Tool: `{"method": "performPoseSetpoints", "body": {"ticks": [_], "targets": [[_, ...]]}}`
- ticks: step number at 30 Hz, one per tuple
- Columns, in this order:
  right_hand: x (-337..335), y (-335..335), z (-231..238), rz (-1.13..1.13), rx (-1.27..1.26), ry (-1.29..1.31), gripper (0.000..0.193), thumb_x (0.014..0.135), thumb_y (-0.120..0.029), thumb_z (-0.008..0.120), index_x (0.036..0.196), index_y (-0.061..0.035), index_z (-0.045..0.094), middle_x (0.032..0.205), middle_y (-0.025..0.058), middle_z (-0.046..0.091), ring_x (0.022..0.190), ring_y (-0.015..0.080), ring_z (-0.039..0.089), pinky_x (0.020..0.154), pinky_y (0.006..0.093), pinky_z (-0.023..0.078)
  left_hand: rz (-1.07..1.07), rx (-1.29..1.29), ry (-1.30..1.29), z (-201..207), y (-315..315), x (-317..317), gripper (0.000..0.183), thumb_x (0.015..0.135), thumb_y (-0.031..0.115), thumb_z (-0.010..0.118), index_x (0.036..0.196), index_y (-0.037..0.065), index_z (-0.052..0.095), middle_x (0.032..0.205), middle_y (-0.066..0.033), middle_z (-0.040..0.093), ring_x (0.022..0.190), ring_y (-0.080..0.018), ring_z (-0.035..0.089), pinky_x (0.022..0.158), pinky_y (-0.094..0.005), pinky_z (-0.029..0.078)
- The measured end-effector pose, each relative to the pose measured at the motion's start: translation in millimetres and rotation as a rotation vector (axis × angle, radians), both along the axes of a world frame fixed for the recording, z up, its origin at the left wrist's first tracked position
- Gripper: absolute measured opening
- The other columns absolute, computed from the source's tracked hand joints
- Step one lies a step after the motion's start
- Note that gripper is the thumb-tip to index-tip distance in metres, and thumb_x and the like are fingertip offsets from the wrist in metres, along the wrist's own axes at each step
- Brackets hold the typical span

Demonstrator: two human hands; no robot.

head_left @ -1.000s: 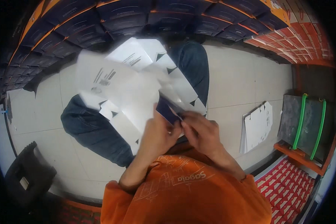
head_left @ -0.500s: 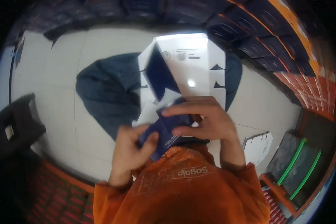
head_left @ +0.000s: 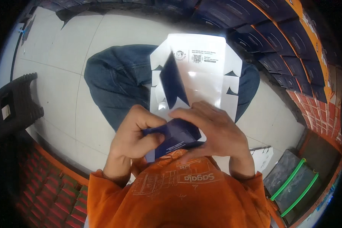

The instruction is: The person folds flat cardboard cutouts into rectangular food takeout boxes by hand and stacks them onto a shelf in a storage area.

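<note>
A partly folded cardboard box (head_left: 207,85), white inside and navy outside, rests across my crossed legs. Its far panel lies flat with small print and slotted side flaps, while a navy flap (head_left: 172,81) stands up on its left side. At the near end a navy panel (head_left: 174,136) is folded up close to my shirt. My left hand (head_left: 135,135) grips that panel's left part, thumb pressed on the navy face. Around its right part curves my right hand (head_left: 218,133), fingers over the top edge and thumb lower down. Some fingertips are hidden.
Stacked navy boxes (head_left: 269,34) line the far and right sides. A black plastic stool (head_left: 17,100) stands at left. Rows of red items (head_left: 53,186) fill the lower left. At lower right are a dark case with green strips (head_left: 288,186) and a white sheet (head_left: 261,156).
My right hand has moved lower round the right side of the near navy panel, which is now bent more into shape. My left hand keeps its grip. The whole view has shifted slightly.
</note>
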State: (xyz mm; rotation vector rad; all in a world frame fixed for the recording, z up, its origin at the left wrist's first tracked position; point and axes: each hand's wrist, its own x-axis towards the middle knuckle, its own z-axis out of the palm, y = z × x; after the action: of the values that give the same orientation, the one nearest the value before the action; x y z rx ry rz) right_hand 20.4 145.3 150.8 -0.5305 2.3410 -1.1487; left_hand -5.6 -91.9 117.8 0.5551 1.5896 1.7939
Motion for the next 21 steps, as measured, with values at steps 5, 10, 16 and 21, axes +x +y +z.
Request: {"method": "performPoseSetpoints", "body": {"ticks": [5, 10, 16, 21], "targets": [[-10.7, 99.7, 1.4, -0.217, 0.029, 0.266, 0.094, 0.054, -0.045, 0.088, 0.135, -0.0094, 0.053, 0.127, 0.0154, 0.052, 0.114, 0.0337, 0.054, 0.099, 0.0417, 0.039, -0.120, -0.152, 0.337, 19.5, -36.3, -22.4, 0.015, 0.076, 0.008, 0.073, 0.081, -0.003, 0.063, 0.070, -0.0157, 0.061, 0.057, -0.0218, 0.062, 0.053, -0.0352, 0.045], [5.3, 25.0, 10.9, -0.201, 0.117, 0.386, 0.086, 0.057, -0.040, 0.087, 0.131, -0.0102, 0.056, 0.122, 0.0163, 0.052, 0.116, 0.0363, 0.052, 0.108, 0.0480, 0.030, -0.246, -0.195, 0.355, 26.7, 23.9, -25.2, 0.017, 0.076, 0.010, 0.077, 0.085, -0.001, 0.067, 0.075, -0.0145, 0.067, 0.067, -0.0263, 0.067, 0.058, -0.0340, 0.049], [18.8, 44.9, -3.0, -0.294, -0.411, 0.385, 0.035, 0.065, -0.022, 0.084, 0.093, -0.0084, 0.067, 0.100, 0.0075, 0.058, 0.109, 0.0330, 0.054, 0.097, 0.0482, 0.037, -0.274, -0.295, -0.484, -6.0, 35.7, -15.5, 0.009, 0.086, 0.005, 0.070, 0.090, -0.002, 0.068, 0.074, -0.0041, 0.066, 0.068, -0.0090, 0.060, 0.061, -0.0229, 0.046], [17.1, 30.2, 18.0, -0.391, 0.038, 0.488, 0.027, 0.063, -0.016, 0.083, 0.085, -0.0076, 0.069, 0.100, 0.0073, 0.059, 0.112, 0.0343, 0.052, 0.094, 0.0476, 0.039, -0.323, -0.068, -0.428, -39.2, 26.2, -5.6, 0.004, 0.087, 0.002, 0.068, 0.089, -0.001, 0.069, 0.077, -0.0034, 0.068, 0.072, -0.0071, 0.061, 0.063, -0.0220, 0.047]]}}
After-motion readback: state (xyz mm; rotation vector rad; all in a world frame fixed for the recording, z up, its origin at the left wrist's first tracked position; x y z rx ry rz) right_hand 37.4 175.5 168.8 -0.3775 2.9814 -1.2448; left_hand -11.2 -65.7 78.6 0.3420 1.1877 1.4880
